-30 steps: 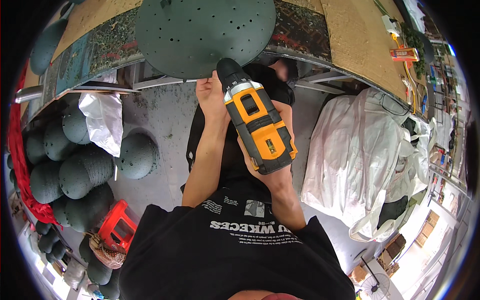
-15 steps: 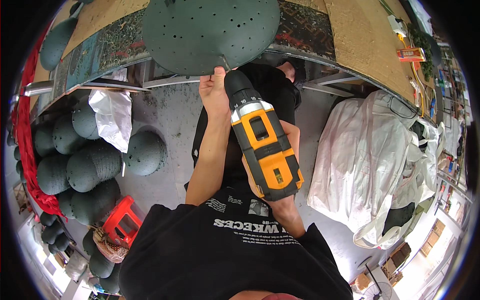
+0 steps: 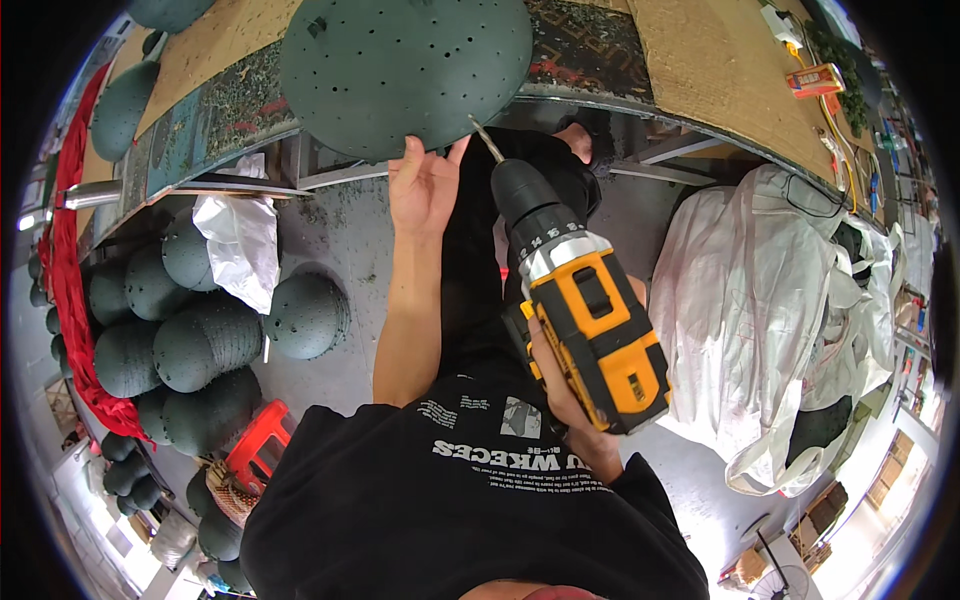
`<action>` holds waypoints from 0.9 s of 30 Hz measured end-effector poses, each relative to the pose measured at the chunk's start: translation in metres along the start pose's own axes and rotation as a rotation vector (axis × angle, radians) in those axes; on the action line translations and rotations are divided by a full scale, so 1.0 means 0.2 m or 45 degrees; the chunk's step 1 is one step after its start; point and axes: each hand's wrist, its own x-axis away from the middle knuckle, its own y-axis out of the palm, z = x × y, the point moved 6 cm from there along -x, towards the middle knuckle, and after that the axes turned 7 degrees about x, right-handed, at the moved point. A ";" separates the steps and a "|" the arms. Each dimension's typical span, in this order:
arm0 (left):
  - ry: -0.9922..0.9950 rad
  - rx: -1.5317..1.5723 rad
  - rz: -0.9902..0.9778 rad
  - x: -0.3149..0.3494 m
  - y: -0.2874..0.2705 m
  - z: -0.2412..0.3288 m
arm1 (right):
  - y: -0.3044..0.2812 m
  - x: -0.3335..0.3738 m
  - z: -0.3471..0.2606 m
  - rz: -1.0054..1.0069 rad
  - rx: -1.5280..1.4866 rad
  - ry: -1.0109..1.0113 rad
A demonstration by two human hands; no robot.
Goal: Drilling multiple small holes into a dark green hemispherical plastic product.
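A dark green dome-shaped shell (image 3: 405, 70), pricked with many small holes, is tilted up at the front edge of the table. My left hand (image 3: 425, 190) grips its lower rim, thumb on the near side and some fingers partly hidden by the shell. In my right hand (image 3: 570, 385) is a yellow and black cordless drill (image 3: 585, 300), held by its handle; the drill body covers part of that hand. A thin drill bit (image 3: 487, 138) points up at the shell's lower right edge. Whether the tip touches the shell, I cannot tell.
The cardboard-covered table (image 3: 735, 75) has a small orange box (image 3: 815, 80) at its right. Stacked green domes (image 3: 215, 340), a red plastic stool (image 3: 257, 445) and red cloth (image 3: 75, 250) are on the left. A big white woven sack (image 3: 750, 330) stands right.
The drill has moved right and slightly down, its bit shifting toward the shell's lower right edge. My left hand still grips the rim, and the shell sits slightly further left in view.
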 end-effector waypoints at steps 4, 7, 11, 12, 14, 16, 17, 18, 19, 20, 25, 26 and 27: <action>0.136 -0.045 -0.128 -0.03 0.10 0.08 | -0.05 0.03 0.07 0.114 0.016 -0.043; 0.141 -0.031 -0.148 -0.03 0.15 0.18 | -0.09 0.03 0.18 0.194 -0.439 0.159; 0.148 -0.040 -0.249 -0.03 0.21 0.27 | -0.14 0.05 0.24 0.229 -0.630 0.169; 0.143 -0.017 -0.229 -0.05 0.21 0.28 | -0.14 0.05 0.26 0.241 -0.644 0.199; 0.123 -0.128 -0.205 -0.10 0.22 0.31 | -0.16 0.06 0.28 0.257 -0.629 0.197; 0.072 -0.193 -0.029 -0.21 0.19 0.38 | -0.17 0.07 0.29 0.300 -0.675 0.195; 0.022 -0.254 0.138 -0.24 0.15 0.40 | -0.18 0.08 0.29 0.322 -0.699 0.193; 0.007 -0.232 0.275 -0.27 0.12 0.42 | -0.18 0.08 0.28 0.292 -0.571 0.163; 0.014 -0.254 0.280 -0.29 0.11 0.47 | -0.18 0.08 0.28 0.294 -0.553 0.167; -0.042 -0.432 0.331 -0.30 0.10 0.53 | -0.17 0.08 0.28 0.295 -0.534 0.171; -0.048 -1.108 0.496 -0.32 0.05 0.80 | -0.14 0.08 0.30 0.334 -0.752 0.243; -0.058 -1.102 0.433 -0.31 0.04 0.80 | -0.13 0.08 0.30 0.329 -0.768 0.239; 0.137 -1.384 0.471 -0.30 0.05 0.85 | -0.12 0.07 0.30 0.323 -0.785 0.234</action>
